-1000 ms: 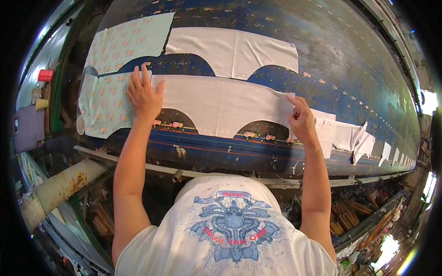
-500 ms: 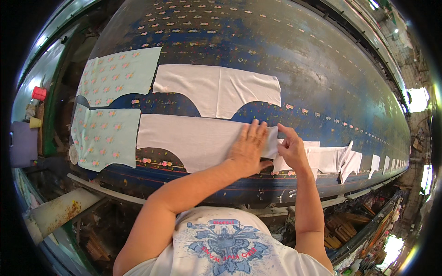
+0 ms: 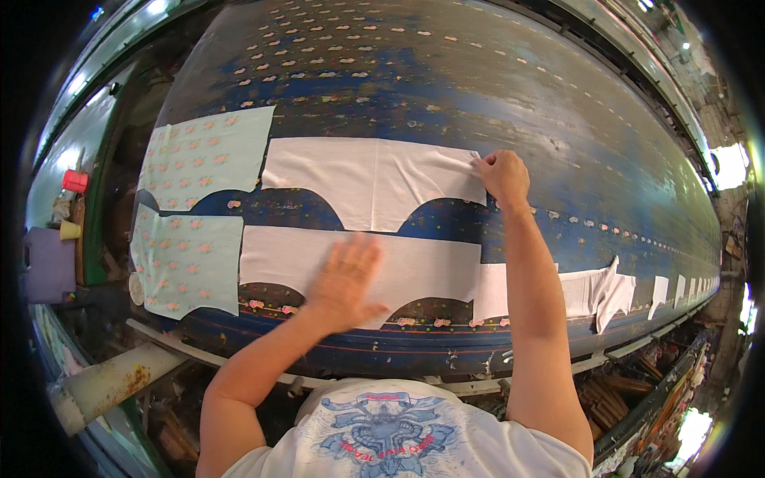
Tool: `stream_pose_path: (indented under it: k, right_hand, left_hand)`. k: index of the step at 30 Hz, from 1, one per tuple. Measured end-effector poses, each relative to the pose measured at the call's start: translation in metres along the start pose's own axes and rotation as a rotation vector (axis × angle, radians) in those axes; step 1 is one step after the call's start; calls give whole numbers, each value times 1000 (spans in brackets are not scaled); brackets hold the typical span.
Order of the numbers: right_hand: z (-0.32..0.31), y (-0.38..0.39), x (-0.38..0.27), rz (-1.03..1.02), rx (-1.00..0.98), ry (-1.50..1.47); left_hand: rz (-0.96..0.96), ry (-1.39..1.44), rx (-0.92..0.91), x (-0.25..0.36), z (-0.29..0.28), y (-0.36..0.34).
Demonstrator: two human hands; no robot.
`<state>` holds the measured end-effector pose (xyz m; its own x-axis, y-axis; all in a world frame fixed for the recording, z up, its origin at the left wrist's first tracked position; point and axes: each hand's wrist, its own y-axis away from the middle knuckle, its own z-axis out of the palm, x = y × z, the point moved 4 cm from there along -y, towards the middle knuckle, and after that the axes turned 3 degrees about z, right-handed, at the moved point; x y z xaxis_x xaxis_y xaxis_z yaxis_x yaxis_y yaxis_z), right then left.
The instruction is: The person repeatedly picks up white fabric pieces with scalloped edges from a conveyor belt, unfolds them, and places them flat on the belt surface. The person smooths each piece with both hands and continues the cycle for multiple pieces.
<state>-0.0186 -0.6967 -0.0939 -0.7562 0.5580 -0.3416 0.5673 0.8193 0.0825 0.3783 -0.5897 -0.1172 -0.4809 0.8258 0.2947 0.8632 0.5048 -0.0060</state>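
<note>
1. Your right grip (image 3: 504, 177), right of the upper centre of the frame, has its fingers curled and thumb together, clamped on the upper right corner of the upper white cloth (image 3: 319, 163).
2. Your right arm rises from the lower right of the frame, nearly straight, wrist below the curled knuckles.
3. Your left grip (image 3: 347, 279), near the centre, is blurred: palm down, fingers extended toward the top, thumb apart, holding nothing. It lies over the lower white cloth (image 3: 430, 267); you cannot tell how firmly it presses.
4. Your left elbow bends out at the lower left, forearm slanting up and right.
5. Left of the white cloths lie an upper floral cloth (image 3: 203, 151) and a lower floral cloth (image 3: 191, 259).
6. Everything rests on the dark counter (image 3: 621, 167), with crumpled white cloth (image 3: 586, 291) at the right.
</note>
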Motion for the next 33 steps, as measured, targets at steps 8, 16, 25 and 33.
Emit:
stream_pose_path:
  k: [8, 16, 25, 33]
  right_hand:
    - [-14, 118, -126, -683, -559, -1058]
    - [-96, 220, -96, -836, -899, -1383]
    - [-44, 143, 10, -299, -353, -1445]
    - [9, 80, 14, -254, 5, -780]
  left_hand:
    - [-384, 232, 683, -125, -53, 15]
    - [-329, 318, 456, -181, -128, 12]
    - [-644, 1156, 659, -252, -79, 35]
    - [-776, 431, 755, -268, -83, -23]
